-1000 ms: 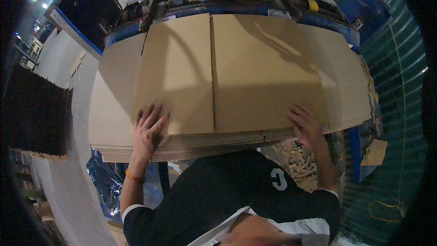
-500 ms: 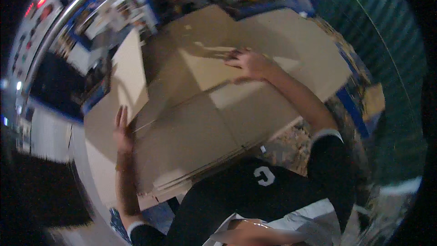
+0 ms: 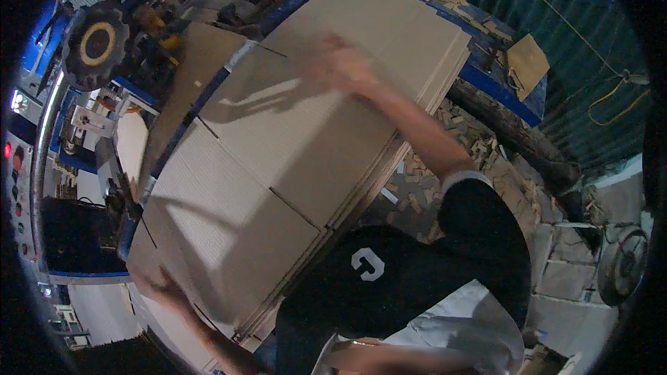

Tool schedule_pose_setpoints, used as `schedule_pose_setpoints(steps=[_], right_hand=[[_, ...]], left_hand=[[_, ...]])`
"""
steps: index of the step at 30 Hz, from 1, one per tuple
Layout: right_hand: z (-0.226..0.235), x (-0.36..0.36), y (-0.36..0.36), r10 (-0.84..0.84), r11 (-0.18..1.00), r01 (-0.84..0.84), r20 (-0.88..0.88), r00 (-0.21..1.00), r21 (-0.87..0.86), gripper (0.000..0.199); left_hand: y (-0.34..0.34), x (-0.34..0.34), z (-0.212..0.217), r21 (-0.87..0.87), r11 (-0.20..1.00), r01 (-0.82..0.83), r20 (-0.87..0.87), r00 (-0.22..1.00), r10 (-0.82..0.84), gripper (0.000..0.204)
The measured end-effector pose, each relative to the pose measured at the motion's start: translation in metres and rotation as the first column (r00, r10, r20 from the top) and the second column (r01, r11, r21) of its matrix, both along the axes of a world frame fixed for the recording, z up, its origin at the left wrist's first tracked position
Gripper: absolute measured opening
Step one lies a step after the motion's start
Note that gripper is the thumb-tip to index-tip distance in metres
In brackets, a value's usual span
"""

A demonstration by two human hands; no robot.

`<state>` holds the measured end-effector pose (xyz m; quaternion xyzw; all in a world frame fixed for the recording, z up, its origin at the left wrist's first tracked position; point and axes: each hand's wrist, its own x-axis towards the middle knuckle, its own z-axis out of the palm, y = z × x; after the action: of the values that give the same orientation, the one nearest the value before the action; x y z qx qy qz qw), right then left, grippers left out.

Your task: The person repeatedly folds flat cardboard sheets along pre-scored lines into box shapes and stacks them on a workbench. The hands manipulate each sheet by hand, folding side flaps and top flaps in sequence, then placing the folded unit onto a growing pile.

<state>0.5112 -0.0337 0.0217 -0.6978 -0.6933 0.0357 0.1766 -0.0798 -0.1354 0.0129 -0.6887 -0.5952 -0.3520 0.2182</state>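
Sheet (image 3: 217, 47) advanced, stack (image 3: 316, 160) under right fingers (image 3: 328, 55) (blurred)

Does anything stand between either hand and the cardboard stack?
Nothing visible does. The right hand, blurred, is over the cardboard stack; the left hand is at its lower-left end. Contact of the right hand is unclear.

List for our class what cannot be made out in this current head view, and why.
All in the head view:
Finger positions of the bare right hand: motion blur, so contact with the tan corrugated cardboard stack is unclear.
The stack's sheet count: edges too fine, partly hidden by the black cloth shirt.
Left edge of the grey rectangular control panel: cut off by the picture's dark rim.
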Motion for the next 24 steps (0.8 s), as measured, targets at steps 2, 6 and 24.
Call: schedule_pose_setpoints(steps=[2,6,24], right_hand=[[-0.003,0.047,-0.052,-0.349,0.877,0.417,-0.278,0.895,0.24,0.06],[-0.05,0.094,-0.12,-0.331,0.237,0.826,-0.757,0.563,0.511,0.066],[-0.07,0.111,-0.048,-0.081,0.567,0.741,-0.871,0.485,0.36,0.063]], left_hand=[[-0.061,-0.02,-0.011,0.084,0.929,-0.361,0.408,0.863,0.298,0.061],[-0.119,-0.043,-0.069,-0.317,0.513,-0.798,0.302,0.428,0.852,0.06],[-0.17,-0.066,-0.039,-0.063,0.663,-0.746,0.688,0.449,0.57,0.064]])
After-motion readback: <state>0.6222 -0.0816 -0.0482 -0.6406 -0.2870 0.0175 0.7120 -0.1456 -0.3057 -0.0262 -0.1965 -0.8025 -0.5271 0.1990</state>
